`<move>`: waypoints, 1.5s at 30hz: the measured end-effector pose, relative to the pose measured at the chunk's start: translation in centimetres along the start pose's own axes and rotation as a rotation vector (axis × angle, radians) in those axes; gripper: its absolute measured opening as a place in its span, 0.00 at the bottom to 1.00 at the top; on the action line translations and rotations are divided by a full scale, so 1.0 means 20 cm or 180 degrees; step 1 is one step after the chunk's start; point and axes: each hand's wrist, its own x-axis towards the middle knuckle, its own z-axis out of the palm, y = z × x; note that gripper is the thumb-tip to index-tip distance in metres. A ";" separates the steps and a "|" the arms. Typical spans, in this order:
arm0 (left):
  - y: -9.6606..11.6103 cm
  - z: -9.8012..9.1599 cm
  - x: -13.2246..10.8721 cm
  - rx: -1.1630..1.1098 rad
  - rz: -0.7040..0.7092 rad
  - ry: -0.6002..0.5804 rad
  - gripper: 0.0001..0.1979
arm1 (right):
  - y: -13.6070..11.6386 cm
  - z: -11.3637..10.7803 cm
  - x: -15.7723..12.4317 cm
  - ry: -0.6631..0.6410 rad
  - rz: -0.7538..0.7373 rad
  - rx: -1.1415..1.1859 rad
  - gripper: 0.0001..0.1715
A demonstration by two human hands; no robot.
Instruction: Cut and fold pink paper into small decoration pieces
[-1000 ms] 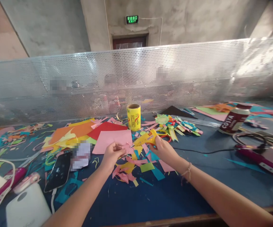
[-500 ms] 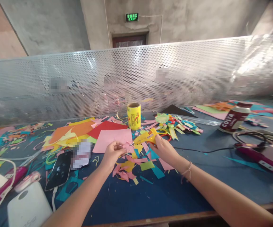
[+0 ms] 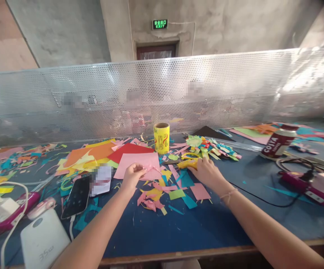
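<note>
My left hand (image 3: 132,178) pinches a small folded piece of pink paper (image 3: 150,168) between thumb and fingers, in front of a flat pink sheet (image 3: 125,164). To the right, my right hand (image 3: 208,172) is closed round the rear of a yellow glue gun (image 3: 187,163). The gun is low among the scraps, its black cord (image 3: 259,196) trailing right; my fingers hide its handle. Below my hands lie pink, yellow, green and blue paper scraps (image 3: 176,194). Behind the gun is a heap of colourful paper ribbons (image 3: 220,148).
A yellow tape-roll cylinder (image 3: 162,140) stands at the back before a perforated metal screen (image 3: 108,97). Two phones (image 3: 76,198), a white power bank (image 3: 44,241) and a power strip (image 3: 30,203) lie left. A Costa bottle (image 3: 279,142) and another power strip (image 3: 313,188) are right.
The glue gun has moved right and down, away from the pink paper piece that its nozzle was at. My left hand still holds that piece in about the same place.
</note>
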 end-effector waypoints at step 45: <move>0.04 0.07 -0.09 0.0676 0.0138 -0.0430 0.13 | -0.57 -0.01 -0.02 -0.1440 0.1191 0.4284 0.21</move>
